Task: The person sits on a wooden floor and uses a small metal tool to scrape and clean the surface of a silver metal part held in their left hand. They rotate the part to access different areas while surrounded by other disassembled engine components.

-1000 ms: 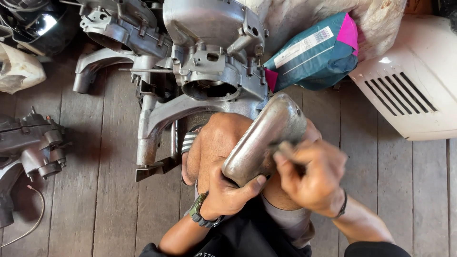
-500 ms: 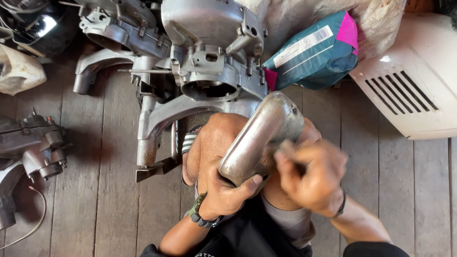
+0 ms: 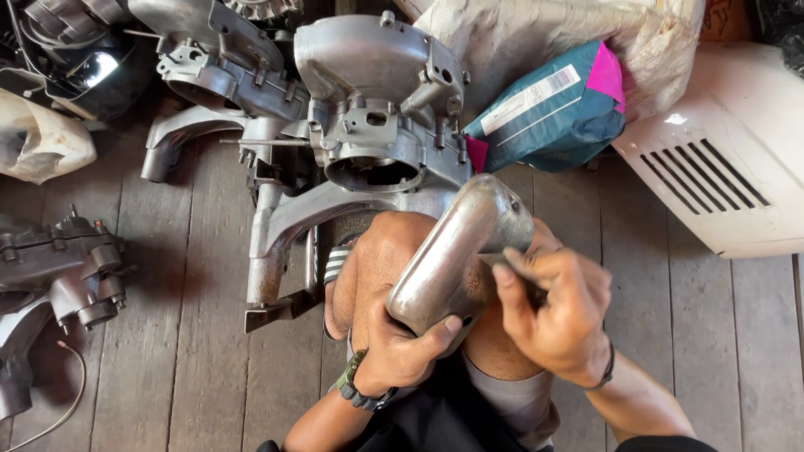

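Gripping hand: left hand [image 3: 400, 347] fingers [image 3: 442, 328] curled around metal cover's [image 3: 456, 251] lower end.
Right hand [image 3: 554, 314]: fingers pinched on a small blurred piece against the cover.

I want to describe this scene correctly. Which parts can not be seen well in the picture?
Head view only:
- What the right hand presses on the metal cover: hidden by its own fingers.
- Cover's underside: against the knee and the left hand.
- Dark engine part: cut off by the left edge.
- White vented panel: cut off by the right edge.

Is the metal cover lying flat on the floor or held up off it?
Held up: the metal cover rests tilted on the person's knee, left hand gripping its lower end, right hand against its side.
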